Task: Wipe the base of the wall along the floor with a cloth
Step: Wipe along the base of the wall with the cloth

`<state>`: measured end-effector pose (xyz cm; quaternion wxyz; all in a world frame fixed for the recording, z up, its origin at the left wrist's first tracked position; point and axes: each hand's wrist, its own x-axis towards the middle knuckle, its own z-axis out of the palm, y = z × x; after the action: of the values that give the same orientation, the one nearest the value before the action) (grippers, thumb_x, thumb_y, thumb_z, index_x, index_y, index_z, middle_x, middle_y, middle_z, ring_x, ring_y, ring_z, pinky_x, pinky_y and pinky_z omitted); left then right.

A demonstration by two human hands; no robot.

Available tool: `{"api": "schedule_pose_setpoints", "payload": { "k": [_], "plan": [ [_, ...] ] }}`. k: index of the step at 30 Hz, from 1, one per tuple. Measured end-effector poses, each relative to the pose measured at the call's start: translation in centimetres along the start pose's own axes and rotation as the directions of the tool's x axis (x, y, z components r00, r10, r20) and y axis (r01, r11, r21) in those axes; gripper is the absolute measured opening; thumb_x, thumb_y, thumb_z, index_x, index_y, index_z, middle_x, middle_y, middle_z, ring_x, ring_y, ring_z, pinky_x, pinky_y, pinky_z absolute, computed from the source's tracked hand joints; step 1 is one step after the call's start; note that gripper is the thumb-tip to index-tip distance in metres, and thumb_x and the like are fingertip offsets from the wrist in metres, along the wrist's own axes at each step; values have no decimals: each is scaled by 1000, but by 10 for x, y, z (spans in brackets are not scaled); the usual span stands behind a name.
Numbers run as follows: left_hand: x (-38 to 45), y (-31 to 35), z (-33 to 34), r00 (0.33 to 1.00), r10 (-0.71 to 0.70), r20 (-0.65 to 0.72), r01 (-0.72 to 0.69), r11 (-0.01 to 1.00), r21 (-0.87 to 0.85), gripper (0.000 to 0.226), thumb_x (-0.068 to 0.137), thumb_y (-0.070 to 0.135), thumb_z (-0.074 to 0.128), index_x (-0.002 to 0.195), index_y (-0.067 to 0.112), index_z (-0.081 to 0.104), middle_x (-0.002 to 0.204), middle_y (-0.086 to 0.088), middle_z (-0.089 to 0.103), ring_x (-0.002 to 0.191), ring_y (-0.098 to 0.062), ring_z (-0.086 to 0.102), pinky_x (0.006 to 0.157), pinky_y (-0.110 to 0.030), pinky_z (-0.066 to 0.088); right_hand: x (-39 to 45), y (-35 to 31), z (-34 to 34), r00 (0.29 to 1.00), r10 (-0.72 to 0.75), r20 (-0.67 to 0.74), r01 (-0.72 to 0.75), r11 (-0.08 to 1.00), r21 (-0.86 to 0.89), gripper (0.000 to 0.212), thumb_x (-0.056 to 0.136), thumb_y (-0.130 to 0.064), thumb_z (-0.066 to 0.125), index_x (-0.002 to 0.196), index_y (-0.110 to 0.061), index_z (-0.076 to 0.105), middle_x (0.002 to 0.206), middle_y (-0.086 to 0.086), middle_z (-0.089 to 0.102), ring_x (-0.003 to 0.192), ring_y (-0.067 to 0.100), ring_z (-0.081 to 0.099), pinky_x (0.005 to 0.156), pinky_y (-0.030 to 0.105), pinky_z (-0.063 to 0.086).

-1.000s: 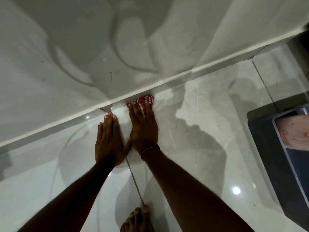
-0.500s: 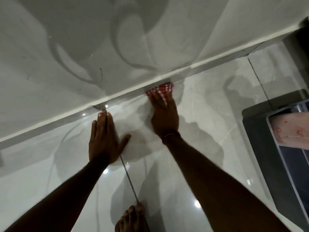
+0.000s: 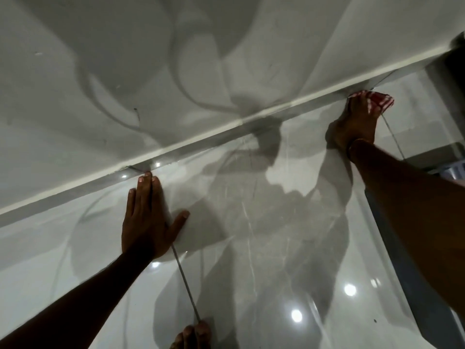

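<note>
A red-and-white checked cloth [image 3: 380, 100] is pressed against the base of the wall [image 3: 221, 127], a pale strip running diagonally from lower left to upper right. My right hand [image 3: 352, 124] lies flat on the cloth at the upper right, fingers toward the wall, with most of the cloth hidden beneath them. My left hand [image 3: 148, 220] rests palm down on the glossy floor, fingers spread, fingertips close to the wall's base, holding nothing.
The floor is shiny grey marble tile [image 3: 264, 248] with a grout line [image 3: 185, 280] running from my left hand back to my bare toes [image 3: 192, 336]. A dark cabinet or appliance edge [image 3: 412, 293] stands on the right. A dark object [image 3: 456, 61] sits at the wall's far right.
My right hand slid the cloth along the wall's base to the right, far away from the left hand. The left hand stayed planted on the floor.
</note>
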<state>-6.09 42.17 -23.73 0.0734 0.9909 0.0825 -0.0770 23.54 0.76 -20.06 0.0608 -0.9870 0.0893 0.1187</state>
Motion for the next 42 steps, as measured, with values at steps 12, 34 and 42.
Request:
{"api": "schedule_pose_setpoints", "payload": {
  "k": [12,34,42],
  "plan": [
    [1,1,-1,1000,-1,29,1,1000,-10,107,95,73,41,164,-5,15,174,-26,12,163,-36,8,133,-49,7,-164,-151,81,938,-30,-344,186,883,430,50,104,-2,41,153,-2,50,169,28,29,161,41,23,135,35,12],
    [0,-6,5,998,53,39,-52,999,-14,107,97,74,37,165,-5,12,175,-25,7,164,-36,2,133,-50,6,-252,-224,103,781,-622,42,586,756,291,72,91,-14,44,163,-17,37,171,5,36,161,46,18,130,59,24],
    [0,-3,-1,999,30,35,-30,1000,-8,106,97,74,39,165,-3,12,175,-24,10,164,-36,7,132,-51,10,-178,-147,96,831,-516,-207,556,766,323,68,92,1,49,155,-25,53,168,4,41,161,35,28,131,46,28]
  ]
}}
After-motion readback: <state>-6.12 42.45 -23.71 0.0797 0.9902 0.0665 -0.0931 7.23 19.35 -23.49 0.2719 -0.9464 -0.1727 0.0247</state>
